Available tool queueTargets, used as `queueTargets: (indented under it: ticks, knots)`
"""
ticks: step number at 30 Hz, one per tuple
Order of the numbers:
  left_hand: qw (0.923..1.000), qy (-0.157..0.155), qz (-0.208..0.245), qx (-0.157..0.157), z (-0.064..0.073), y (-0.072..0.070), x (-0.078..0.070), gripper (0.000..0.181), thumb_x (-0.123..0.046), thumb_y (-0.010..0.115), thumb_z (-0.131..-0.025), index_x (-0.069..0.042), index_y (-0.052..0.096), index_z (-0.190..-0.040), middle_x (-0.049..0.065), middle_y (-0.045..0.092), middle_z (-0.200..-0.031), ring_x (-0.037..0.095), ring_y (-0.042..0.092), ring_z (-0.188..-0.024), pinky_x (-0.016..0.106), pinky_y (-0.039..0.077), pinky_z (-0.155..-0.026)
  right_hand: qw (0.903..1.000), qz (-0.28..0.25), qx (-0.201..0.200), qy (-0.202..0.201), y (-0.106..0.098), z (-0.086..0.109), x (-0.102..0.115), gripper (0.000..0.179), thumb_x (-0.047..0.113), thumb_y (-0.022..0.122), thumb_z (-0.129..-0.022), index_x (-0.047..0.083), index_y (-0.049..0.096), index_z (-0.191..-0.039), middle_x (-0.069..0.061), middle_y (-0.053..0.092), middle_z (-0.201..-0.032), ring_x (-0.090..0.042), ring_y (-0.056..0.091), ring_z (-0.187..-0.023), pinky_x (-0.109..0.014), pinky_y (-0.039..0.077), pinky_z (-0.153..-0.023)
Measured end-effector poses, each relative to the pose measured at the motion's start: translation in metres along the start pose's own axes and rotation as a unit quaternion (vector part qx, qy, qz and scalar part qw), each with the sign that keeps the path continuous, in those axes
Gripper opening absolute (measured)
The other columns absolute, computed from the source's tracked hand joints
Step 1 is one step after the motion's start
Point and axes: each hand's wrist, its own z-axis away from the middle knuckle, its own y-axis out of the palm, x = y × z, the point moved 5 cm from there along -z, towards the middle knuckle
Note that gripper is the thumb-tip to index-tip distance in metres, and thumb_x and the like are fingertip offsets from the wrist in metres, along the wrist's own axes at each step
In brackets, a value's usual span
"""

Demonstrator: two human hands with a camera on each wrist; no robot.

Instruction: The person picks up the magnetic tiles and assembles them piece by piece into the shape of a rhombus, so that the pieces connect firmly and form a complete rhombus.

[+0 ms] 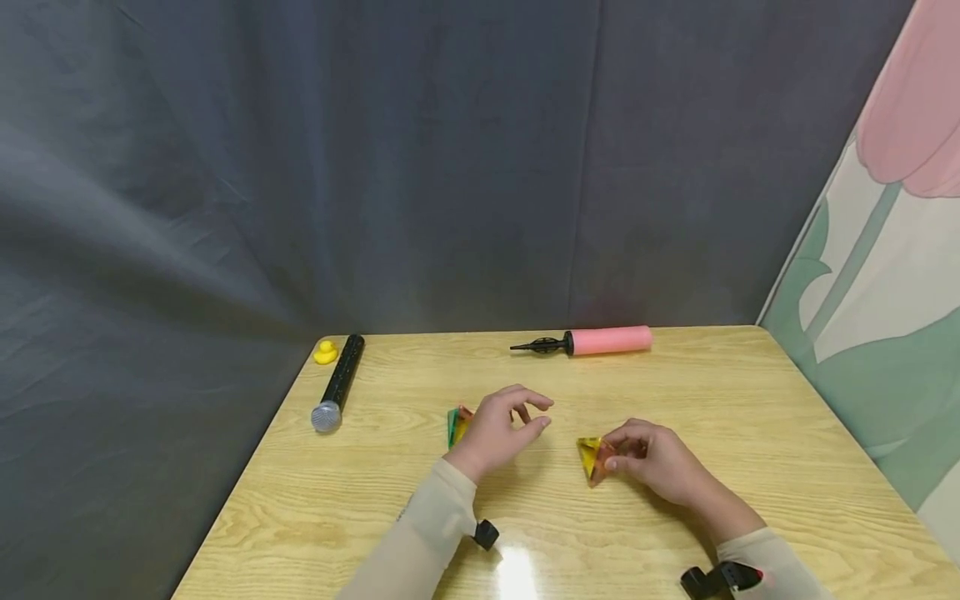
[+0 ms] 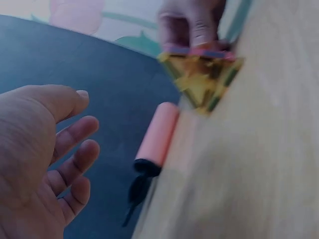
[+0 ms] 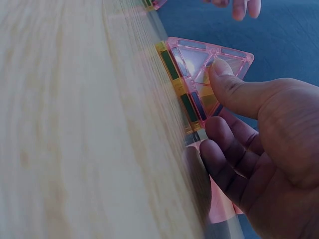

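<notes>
Standing on the table, a yellow triangular magnetic tile (image 1: 588, 452) leans together with a pink triangular magnetic tile (image 3: 194, 62). My right hand (image 1: 663, 465) pinches the pink one, its thumb flat on the face and fingers behind, as the right wrist view shows. In the left wrist view the yellow tile (image 2: 199, 89) faces the camera. My left hand (image 1: 498, 429) hovers to the left of these tiles with fingers loosely bent and nothing in them. Partly hidden behind that hand is another group of green, red and yellow tiles (image 1: 453, 427).
A pink balloon pump (image 1: 611, 340) with a black nozzle lies along the table's back edge. At the back left are a black microphone (image 1: 342, 379) with a silver head and a small yellow rubber duck (image 1: 326, 353). A dark curtain (image 1: 450, 167) hangs behind the table (image 1: 300, 517).
</notes>
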Motion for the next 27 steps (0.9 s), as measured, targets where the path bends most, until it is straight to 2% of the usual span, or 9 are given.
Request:
queueTargets:
  ticks: [6,13,17,21,23,27]
  knots:
    - [0.9997,-0.003,0.002,-0.025,-0.002,-0.031,0.007,0.021,-0.028,0.073,-0.102,-0.035,0.074,-0.122,-0.012,0.07,-0.117,0.008,0.061,-0.088,0.033,0.051,-0.076,1.0,0.0,-0.004,0.001,-0.001,0.0,-0.003,0.024,0.021,0.087,-0.087,0.02,0.08,-0.11,0.006,0.07,-0.1,-0.016,0.059,-0.077,-0.029,0.051,-0.065]
    - [0.9984,-0.021,0.01,-0.052,-0.001,-0.064,0.021,0.022,-0.026,0.073,-0.102,-0.033,0.074,-0.123,-0.005,0.07,-0.121,0.012,0.061,-0.093,0.044,0.048,-0.085,0.9999,0.011,-0.013,0.004,-0.003,-0.001,-0.003,0.024,0.023,0.086,-0.088,0.02,0.08,-0.111,0.007,0.07,-0.1,-0.015,0.057,-0.077,-0.028,0.049,-0.064]
    - [0.9969,-0.031,0.013,-0.072,0.002,-0.079,0.03,0.023,-0.021,0.073,-0.102,-0.03,0.075,-0.123,-0.01,0.07,-0.12,0.011,0.062,-0.097,0.044,0.048,-0.087,0.9998,0.015,-0.011,0.011,-0.003,0.0,-0.004,0.024,0.021,0.086,-0.088,0.021,0.079,-0.111,0.007,0.069,-0.1,-0.016,0.057,-0.078,-0.029,0.05,-0.066]
    - [0.9961,-0.038,0.019,-0.077,0.005,-0.091,0.041,0.023,-0.022,0.072,-0.102,-0.03,0.074,-0.124,-0.014,0.068,-0.122,0.009,0.063,-0.103,0.042,0.049,-0.09,0.9996,0.012,-0.016,0.018,-0.003,-0.001,-0.006,0.025,0.019,0.087,-0.087,0.022,0.079,-0.111,0.007,0.07,-0.098,-0.016,0.059,-0.08,-0.029,0.051,-0.067]
    - [0.9959,-0.043,0.028,-0.074,0.007,-0.095,0.047,0.024,-0.023,0.071,-0.103,-0.03,0.073,-0.126,-0.011,0.068,-0.125,0.01,0.063,-0.106,0.042,0.049,-0.093,0.9997,0.011,-0.019,0.013,-0.004,-0.001,-0.006,0.025,0.018,0.086,-0.087,0.021,0.079,-0.111,0.007,0.07,-0.098,-0.016,0.06,-0.08,-0.029,0.051,-0.067]
    - [0.9953,-0.049,0.048,-0.069,0.009,-0.1,0.059,0.027,-0.022,0.069,-0.104,-0.028,0.07,-0.131,0.002,0.068,-0.131,0.014,0.063,-0.111,0.045,0.049,-0.096,0.9995,0.016,-0.025,0.01,-0.004,-0.002,-0.007,0.024,0.018,0.086,-0.088,0.02,0.079,-0.111,0.007,0.07,-0.098,-0.016,0.06,-0.079,-0.029,0.052,-0.066]
